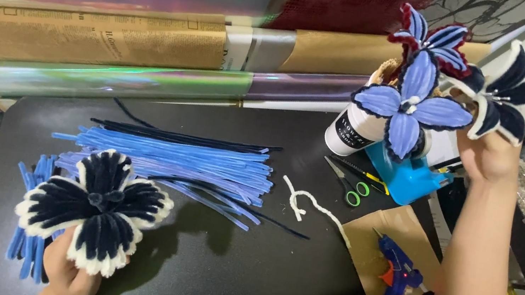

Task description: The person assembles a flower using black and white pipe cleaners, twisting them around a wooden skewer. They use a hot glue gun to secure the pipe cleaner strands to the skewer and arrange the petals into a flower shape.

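My left hand (66, 275) holds up a pipe-cleaner flower (98, 201) with dark navy petals edged in white, low at the left over the black table (241, 266). My right hand (488, 155) is raised at the upper right, gripping another navy and white flower (502, 93). It sits beside a light blue flower (409, 109) and a blue and maroon one (432, 41) standing in a white cup (349, 132).
A pile of blue and dark pipe cleaners (181, 162) lies mid-table, with a white twisted piece (310, 205). Green-handled scissors (350, 181), a blue tool (408, 177), and a blue glue gun (397, 276) on cardboard lie at right. Wrapping paper rolls (117, 35) line the back.
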